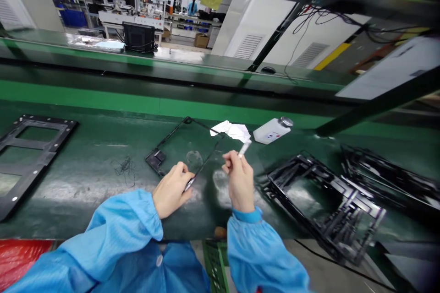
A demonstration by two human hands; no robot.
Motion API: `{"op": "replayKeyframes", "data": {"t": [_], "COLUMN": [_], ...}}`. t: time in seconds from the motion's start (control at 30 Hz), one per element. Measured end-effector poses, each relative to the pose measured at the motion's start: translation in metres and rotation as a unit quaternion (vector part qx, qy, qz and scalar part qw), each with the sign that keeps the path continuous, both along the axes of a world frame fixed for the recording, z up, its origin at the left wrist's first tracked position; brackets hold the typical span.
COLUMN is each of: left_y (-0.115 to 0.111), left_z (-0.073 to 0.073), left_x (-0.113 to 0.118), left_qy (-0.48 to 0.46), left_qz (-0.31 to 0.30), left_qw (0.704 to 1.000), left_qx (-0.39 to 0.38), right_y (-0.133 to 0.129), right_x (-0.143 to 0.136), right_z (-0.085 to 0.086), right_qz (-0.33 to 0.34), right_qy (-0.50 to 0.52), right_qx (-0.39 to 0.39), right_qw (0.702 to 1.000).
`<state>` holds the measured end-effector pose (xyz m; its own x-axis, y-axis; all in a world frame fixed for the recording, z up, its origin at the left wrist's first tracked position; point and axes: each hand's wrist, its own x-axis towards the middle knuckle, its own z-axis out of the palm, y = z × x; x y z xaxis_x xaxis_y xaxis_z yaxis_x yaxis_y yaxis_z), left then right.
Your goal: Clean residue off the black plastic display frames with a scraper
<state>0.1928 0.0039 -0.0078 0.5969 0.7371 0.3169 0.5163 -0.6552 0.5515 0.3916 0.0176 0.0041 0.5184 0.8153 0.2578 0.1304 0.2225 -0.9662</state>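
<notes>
A thin black rectangular frame point(167, 138) lies on the green work surface, with a small dark square piece at its left corner. My left hand point(174, 188) is closed on the frame's near corner, where a shiny bit shows beside the fingertips. My right hand point(239, 178) is just right of the frame, its fingers pinched on a slim white strip point(244, 147) that points up and away. Whether the strip is cloth, paper or a stick is unclear. Crumpled white wipes point(237, 132) lie behind it, partly under the frame's far edge.
A white bottle point(271, 131) with a silver cap rests tilted behind my right hand. Several black frames are piled at the right point(309, 169). A larger black panel point(44, 146) lies at the left, near a tangle of dark threads point(125, 168). A slanted post point(374, 100) stands at the right.
</notes>
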Motion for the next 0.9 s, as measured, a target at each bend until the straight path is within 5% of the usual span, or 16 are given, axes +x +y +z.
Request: {"op": "replayKeyframes", "data": {"t": [0.17,0.33,0.57,0.9], "left_y": [-0.017,-0.035,-0.05,-0.05], "left_z": [-0.01,-0.018,-0.031,-0.031], "left_x": [-0.002,-0.018,-0.03,-0.03], "left_qy": [0.064,0.07,0.063,0.057], "left_qz": [-0.036,-0.023,0.0,0.001], "left_qw": [0.997,0.995,0.991,0.991], "left_qx": [0.023,0.066,0.121,0.125], "right_y": [-0.07,-0.117,-0.134,-0.136], "right_x": [0.007,-0.011,-0.027,-0.025], "right_z": [-0.009,-0.028,-0.055,-0.065], "right_qz": [0.071,0.115,0.069,0.131], "right_qy": [-0.011,-0.16,-0.228,-0.29], "right_qx": [-0.055,-0.018,0.052,0.102], "right_qw": [0.996,0.98,0.97,0.943]}}
